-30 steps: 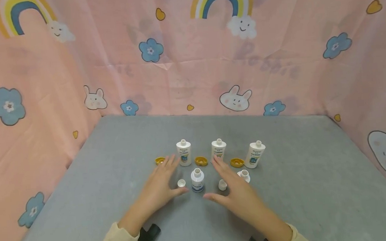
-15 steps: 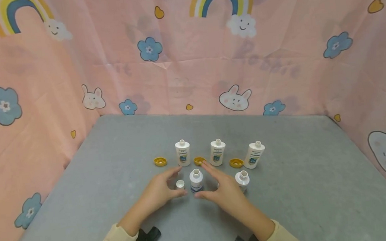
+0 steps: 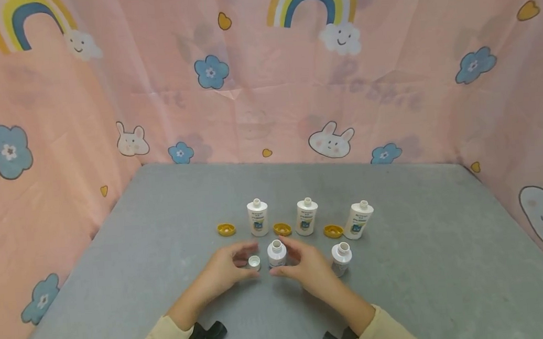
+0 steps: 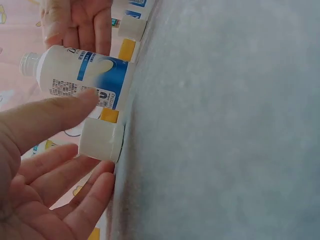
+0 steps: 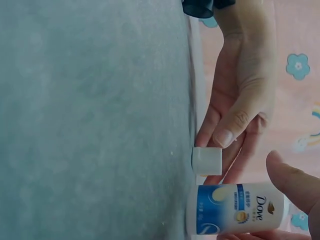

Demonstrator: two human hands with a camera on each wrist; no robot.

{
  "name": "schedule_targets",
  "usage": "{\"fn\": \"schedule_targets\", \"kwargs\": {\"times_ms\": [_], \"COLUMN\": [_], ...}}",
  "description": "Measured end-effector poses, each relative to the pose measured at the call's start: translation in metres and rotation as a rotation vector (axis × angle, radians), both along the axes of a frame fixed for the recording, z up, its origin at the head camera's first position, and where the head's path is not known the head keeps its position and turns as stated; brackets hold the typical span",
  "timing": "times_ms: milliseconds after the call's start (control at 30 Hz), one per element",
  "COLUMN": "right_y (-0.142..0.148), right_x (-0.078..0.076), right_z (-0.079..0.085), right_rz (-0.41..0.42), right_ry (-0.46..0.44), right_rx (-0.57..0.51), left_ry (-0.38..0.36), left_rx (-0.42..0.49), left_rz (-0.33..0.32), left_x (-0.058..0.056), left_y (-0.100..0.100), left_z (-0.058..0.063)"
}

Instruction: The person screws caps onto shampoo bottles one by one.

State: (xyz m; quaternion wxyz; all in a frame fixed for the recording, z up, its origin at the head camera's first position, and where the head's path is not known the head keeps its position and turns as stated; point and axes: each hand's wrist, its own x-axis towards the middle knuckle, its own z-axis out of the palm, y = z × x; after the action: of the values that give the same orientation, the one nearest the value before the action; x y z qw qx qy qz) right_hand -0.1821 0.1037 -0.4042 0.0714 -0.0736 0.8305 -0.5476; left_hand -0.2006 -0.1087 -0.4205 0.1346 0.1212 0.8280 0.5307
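Note:
A small white Dove bottle (image 3: 276,249) with a blue-printed label and an uncapped neck stands upright on the grey table. My right hand (image 3: 312,269) surrounds it, thumb on the near side, fingers behind; the right wrist view shows the thumb apart from the label (image 5: 230,210). To its left a white cap (image 3: 254,262) rests open side up. Around that cap curves my left hand (image 3: 221,272), thumb in front and fingers (image 4: 95,187) behind, with no clear pinch. A second white cap (image 4: 132,27) shows beyond the bottle in the left wrist view; the right hand hides it from the head.
Another small uncapped bottle (image 3: 341,259) stands right of my right hand. Behind are three taller white bottles, left (image 3: 258,218), middle (image 3: 307,217) and right (image 3: 358,220). Yellow caps (image 3: 226,229) lie between and beside them. A pink printed curtain (image 3: 265,86) encloses the table.
Both hands have moved in: the right one leftward to the small bottle, the left one lower around the cap, with its fingers curving more. The bottles and caps keep their places.

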Motion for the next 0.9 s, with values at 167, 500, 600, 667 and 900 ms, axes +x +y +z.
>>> {"fn": "schedule_targets", "kwargs": {"times_ms": [167, 500, 600, 667, 900], "right_y": [-0.002, -0.005, -0.005, -0.006, -0.003], "right_x": [-0.002, -0.006, -0.006, -0.006, -0.003], "right_z": [-0.005, -0.006, -0.006, -0.006, 0.003], "right_rz": [0.033, 0.038, 0.015, -0.007, -0.027], "right_ry": [-0.054, -0.038, -0.027, -0.022, -0.006], "right_rx": [-0.07, -0.1, -0.098, -0.098, -0.129], "left_ry": [-0.028, -0.024, -0.022, -0.018, -0.047], "left_rx": [0.016, 0.043, 0.038, 0.031, 0.046], "left_rz": [-0.019, -0.016, -0.002, 0.009, 0.049], "left_x": [0.0, 0.0, 0.0, 0.0, 0.003], "left_y": [-0.001, -0.003, -0.003, -0.003, -0.003], "left_z": [-0.006, -0.007, -0.006, -0.005, 0.008]}}
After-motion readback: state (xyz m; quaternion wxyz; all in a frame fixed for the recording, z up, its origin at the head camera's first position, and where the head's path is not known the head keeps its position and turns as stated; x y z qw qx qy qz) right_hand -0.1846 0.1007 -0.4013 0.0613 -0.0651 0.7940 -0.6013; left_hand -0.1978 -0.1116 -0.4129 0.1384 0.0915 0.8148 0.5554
